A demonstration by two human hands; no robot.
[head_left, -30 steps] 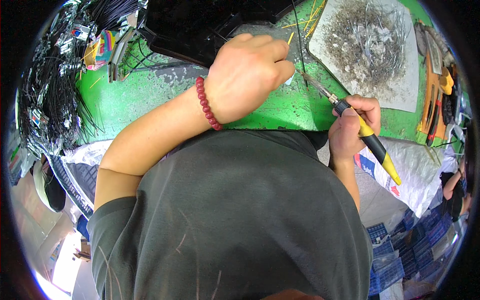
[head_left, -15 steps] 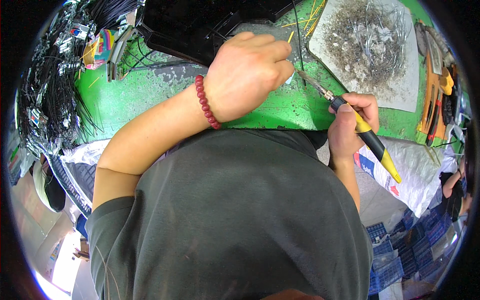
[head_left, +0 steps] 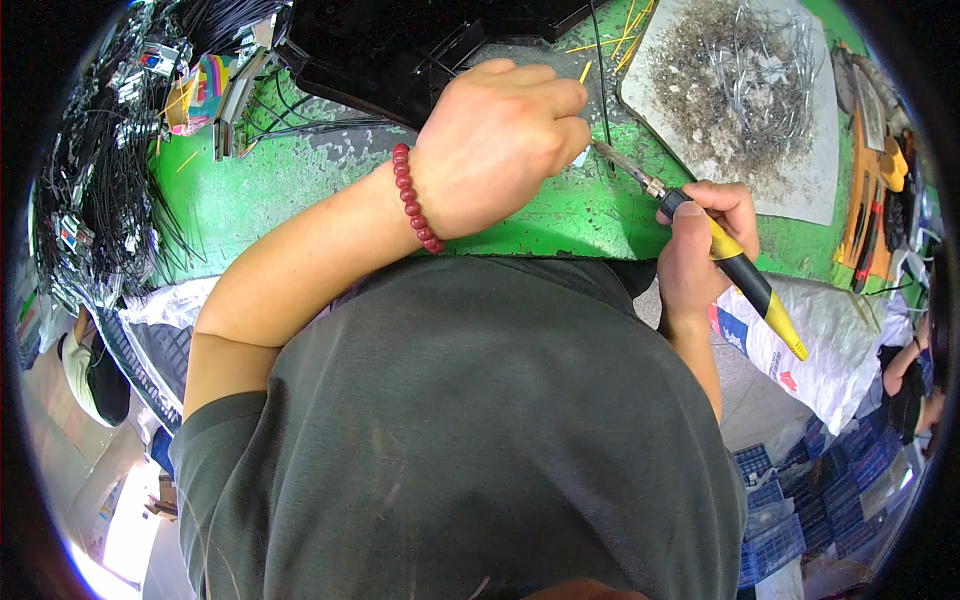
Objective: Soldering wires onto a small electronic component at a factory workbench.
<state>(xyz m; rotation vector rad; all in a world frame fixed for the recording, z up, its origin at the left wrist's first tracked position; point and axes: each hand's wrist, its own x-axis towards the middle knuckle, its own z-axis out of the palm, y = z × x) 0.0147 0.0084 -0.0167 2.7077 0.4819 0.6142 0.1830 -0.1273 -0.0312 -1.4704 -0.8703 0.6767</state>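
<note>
The right hand (head_left: pixel 697 240) pinches a soldering iron (head_left: pixel 745 281); the left hand (head_left: pixel 505 145) curls beside its tip (head_left: pixel 614 157), hold hidden. Work seems underway; how much remains, unclear.

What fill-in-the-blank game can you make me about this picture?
1. The right hand holds a black and ____ soldering iron.
2. The left hand wears a bracelet of dark ____ beads.
3. The table is painted ____.
4. The debris-strewn pale board lies on the picture's ____ side.

Missing words: yellow; red; green; right.
</note>
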